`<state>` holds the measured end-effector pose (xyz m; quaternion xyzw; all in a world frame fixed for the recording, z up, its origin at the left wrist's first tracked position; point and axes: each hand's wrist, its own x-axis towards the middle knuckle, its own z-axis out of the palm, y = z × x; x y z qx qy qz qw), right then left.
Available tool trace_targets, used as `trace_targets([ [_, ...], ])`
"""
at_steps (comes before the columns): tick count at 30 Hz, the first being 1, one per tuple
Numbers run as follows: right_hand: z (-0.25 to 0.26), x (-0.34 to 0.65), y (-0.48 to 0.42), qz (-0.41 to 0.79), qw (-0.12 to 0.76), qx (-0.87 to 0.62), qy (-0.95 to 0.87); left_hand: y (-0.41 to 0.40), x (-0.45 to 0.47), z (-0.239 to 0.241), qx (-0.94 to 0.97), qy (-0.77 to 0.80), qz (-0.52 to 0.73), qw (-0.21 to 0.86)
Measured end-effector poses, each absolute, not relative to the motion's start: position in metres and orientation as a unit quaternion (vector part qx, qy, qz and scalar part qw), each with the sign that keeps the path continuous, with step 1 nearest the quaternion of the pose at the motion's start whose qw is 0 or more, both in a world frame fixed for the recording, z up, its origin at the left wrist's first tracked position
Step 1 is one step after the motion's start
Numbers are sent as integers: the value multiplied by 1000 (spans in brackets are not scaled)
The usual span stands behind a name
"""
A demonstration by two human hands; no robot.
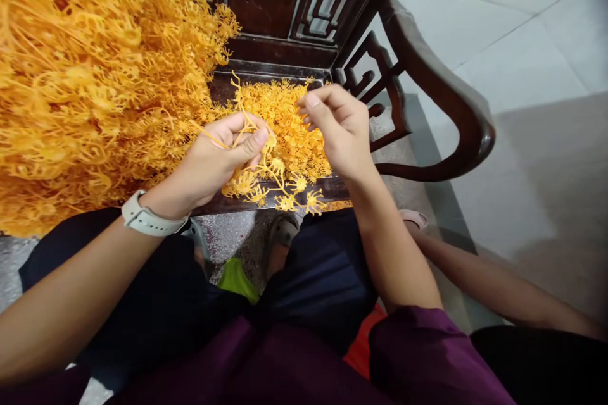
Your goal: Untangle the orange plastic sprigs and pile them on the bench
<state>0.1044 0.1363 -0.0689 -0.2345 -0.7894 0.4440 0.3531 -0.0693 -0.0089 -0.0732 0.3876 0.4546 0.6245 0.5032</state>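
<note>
Head view looks down over the person's knees onto a carved dark-wood armchair point(441, 82), its seat edge point(270, 69) bearing a small loose pile of orange branching strands point(289, 133). A much larger mass of the same strands point(95, 88) fills the left side, banked up against the chair. The left hand point(213, 158), with a white smartwatch point(147, 215) on its wrist, grips a sprig of strands point(270, 177) between thumb and curled fingers, and the sprig trails toward the near edge of the seat. That pinch seems to lift the sprig clear of the pile so its fine branches hang apart. The right hand point(337, 130) is raised just beside it, right fingertips point(311, 101) bunched over the pile; whether they grasp a strand, I cannot tell.
</note>
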Motion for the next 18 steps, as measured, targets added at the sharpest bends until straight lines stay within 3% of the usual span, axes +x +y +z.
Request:
trace_targets([
  [5, -60, 98, 102, 587, 249, -119, -761, -9, -68, -75, 406, 478, 612, 482],
  [18, -59, 93, 114, 724, 213, -119, -646, -15, -72, -62, 504, 557, 506, 424],
])
